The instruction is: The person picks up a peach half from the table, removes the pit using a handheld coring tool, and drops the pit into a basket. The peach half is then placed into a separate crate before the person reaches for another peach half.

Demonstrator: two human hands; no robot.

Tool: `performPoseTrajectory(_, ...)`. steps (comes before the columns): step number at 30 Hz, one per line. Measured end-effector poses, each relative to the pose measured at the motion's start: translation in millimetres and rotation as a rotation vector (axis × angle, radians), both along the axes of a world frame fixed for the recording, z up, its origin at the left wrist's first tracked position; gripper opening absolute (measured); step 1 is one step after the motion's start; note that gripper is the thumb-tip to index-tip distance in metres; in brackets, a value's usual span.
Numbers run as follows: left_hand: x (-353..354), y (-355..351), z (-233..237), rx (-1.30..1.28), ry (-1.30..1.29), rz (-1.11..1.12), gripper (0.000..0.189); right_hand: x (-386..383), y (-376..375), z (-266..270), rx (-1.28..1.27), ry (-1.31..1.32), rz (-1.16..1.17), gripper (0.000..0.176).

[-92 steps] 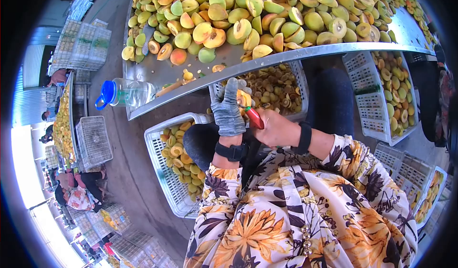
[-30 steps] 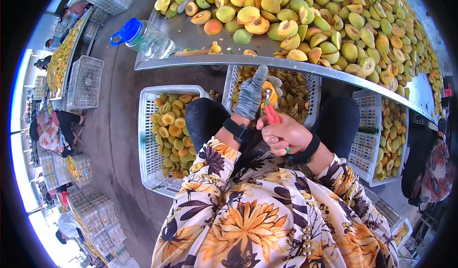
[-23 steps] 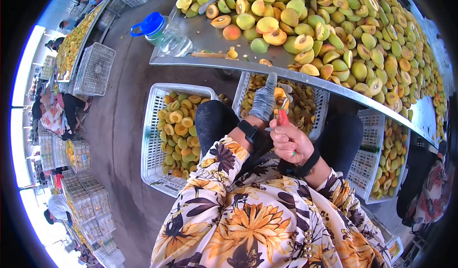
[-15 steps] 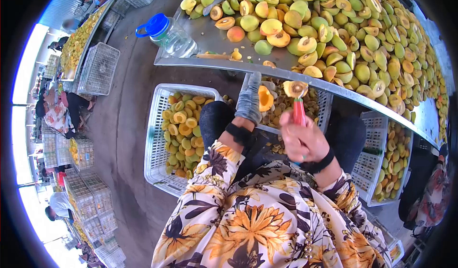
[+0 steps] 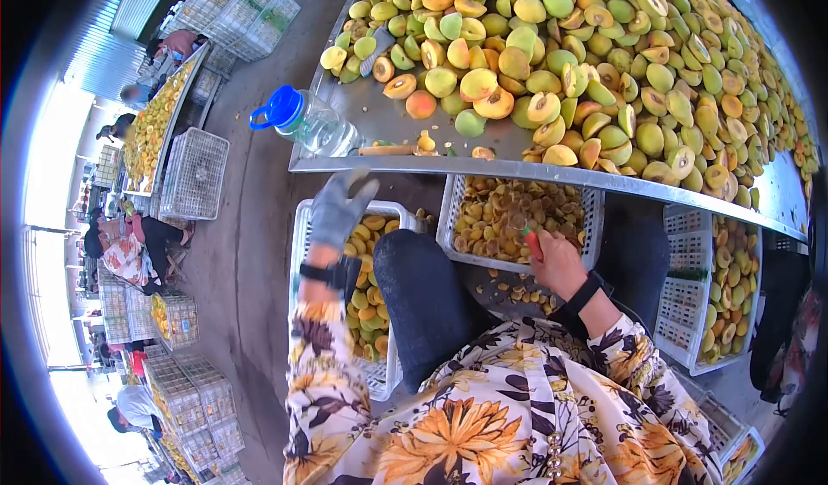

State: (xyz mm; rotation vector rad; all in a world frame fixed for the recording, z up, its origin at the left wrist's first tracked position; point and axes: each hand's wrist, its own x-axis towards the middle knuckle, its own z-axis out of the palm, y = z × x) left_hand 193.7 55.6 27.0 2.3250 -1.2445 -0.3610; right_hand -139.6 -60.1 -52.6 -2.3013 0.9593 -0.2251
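My left hand (image 5: 339,211), in a grey glove, is over the upper end of the left crate of fruit halves (image 5: 366,299). Its fingers are spread and nothing shows in them. My right hand (image 5: 558,262) is wrapped round the red handle of a tool (image 5: 534,243), close to the near rim of a crate of brownish scraps (image 5: 517,217). Only a thin bit of the tool's tip shows, with no fruit on it. Beyond both hands, cut fruit (image 5: 517,62) is heaped on the metal table (image 5: 414,164).
A water bottle with a blue lid (image 5: 315,124) and a wooden-handled tool (image 5: 386,150) lie at the table's near left edge. More fruit fills a crate (image 5: 690,295) at the right. Stacked crates (image 5: 190,399) and seated people (image 5: 129,248) are at the left.
My left hand has moved left to the left crate and opened; the orange fruit half is gone from it. My right hand is lower in relation to the table, and the tool's tip carries no piece.
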Motion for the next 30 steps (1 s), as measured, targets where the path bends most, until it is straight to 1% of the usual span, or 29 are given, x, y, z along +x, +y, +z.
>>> performPoseTrajectory(1, 3, -32, 3, 0.033, -0.008, -0.044, 0.041, 1, -2, 5, -0.007, -0.004, -0.006, 0.016)
performPoseTrajectory(3, 8, -94, 3, 0.087, -0.114, -0.132, 0.045, 2, -5, 15, 0.078, -0.107, 0.015, 0.017)
performPoseTrajectory(4, 14, -126, -5, 0.145, -0.161, -0.188, 0.049, 0, -5, 20, 0.089, -0.134, 0.015, 0.018)
performPoseTrajectory(5, 27, -158, -24, 0.201, -0.209, -0.243, 0.053, -2, -5, 23, 0.072, -0.143, 0.004, 0.018)
performPoseTrajectory(6, 34, -185, -38, 0.318, -0.201, -0.244, 0.058, -5, -3, 25, 0.056, -0.164, -0.009, 0.018)
performPoseTrajectory(7, 32, -206, -41, 0.437, -0.190, -0.243, 0.063, -9, -1, 26, 0.042, -0.183, -0.022, 0.018)
performPoseTrajectory(8, 30, -223, -45, 0.434, -0.162, -0.122, 0.075, -13, 1, 27, 0.071, -0.163, -0.043, 0.018)
performPoseTrajectory(9, 23, -230, -42, 0.438, -0.147, -0.052, 0.081, -17, 3, 26, 0.102, -0.143, -0.062, 0.018)
performPoseTrajectory(11, 17, -236, -39, 0.495, -0.082, 0.008, 0.082, -21, 5, 23, 0.103, -0.150, -0.060, 0.018)
performPoseTrajectory(13, 14, -232, -39, 0.497, -0.052, 0.011, 0.082, -22, 8, 24, 0.087, -0.188, -0.036, 0.017)
performPoseTrajectory(15, 6, -221, -31, 0.642, -0.097, 0.018, 0.084, -19, 7, 25, 0.084, -0.191, -0.027, 0.018)
performPoseTrajectory(16, 8, -220, -42, 0.622, -0.141, -0.018, 0.083, -16, 7, 26, 0.083, -0.188, -0.016, 0.018)
performPoseTrajectory(17, 6, -214, -37, 0.627, -0.148, -0.020, 0.083, -14, 5, 26, 0.079, -0.185, -0.008, 0.019)
performPoseTrajectory(18, 3, -206, -31, 0.560, -0.020, -0.005, 0.077, -13, 4, 35, 0.148, -0.166, -0.040, 0.020)
performPoseTrajectory(19, 3, -199, -29, 0.492, 0.112, 0.010, 0.071, -13, 3, 39, 0.152, -0.161, -0.045, 0.020)
performPoseTrajectory(20, 24, -195, -67, 0.227, 0.272, -0.003, 0.057, -14, 3, 42, 0.168, -0.222, -0.118, 0.020)
performPoseTrajectory(21, -9, -177, -25, 0.051, 0.671, 0.055, 0.043, -13, 1, 46, 0.182, -0.287, -0.195, 0.020)
performPoseTrajectory(22, -16, -163, -17, -0.149, 0.972, -0.040, 0.041, -12, -2, 54, 0.180, -0.295, -0.224, 0.022)
performPoseTrajectory(23, -28, -148, -10, -0.297, 1.264, -0.179, 0.045, -10, -6, 60, 0.184, -0.295, -0.235, 0.022)
performPoseTrajectory(25, -59, -124, 4, -0.467, 1.511, -0.268, 0.051, -4, -13, 72, 0.171, -0.404, -0.204, 0.025)
performPoseTrajectory(26, -78, -114, 14, -0.478, 1.594, -0.212, 0.048, 0, -14, 78, 0.180, -0.400, -0.210, 0.025)
performPoseTrajectory(27, -94, -105, 20, -0.486, 1.678, -0.151, 0.046, 5, -14, 83, 0.148, -0.429, -0.158, 0.026)
performPoseTrajectory(28, -103, -99, 18, -0.456, 1.710, -0.177, 0.052, 10, -13, 87, 0.115, -0.457, -0.107, 0.027)
performPoseTrajectory(29, -114, -94, 12, -0.464, 1.672, -0.194, 0.055, 16, -10, 87, 0.099, -0.474, -0.097, 0.028)
performPoseTrajectory(30, -125, -90, 7, -0.477, 1.650, -0.138, 0.056, 19, -7, 87, 0.132, -0.442, -0.099, 0.028)
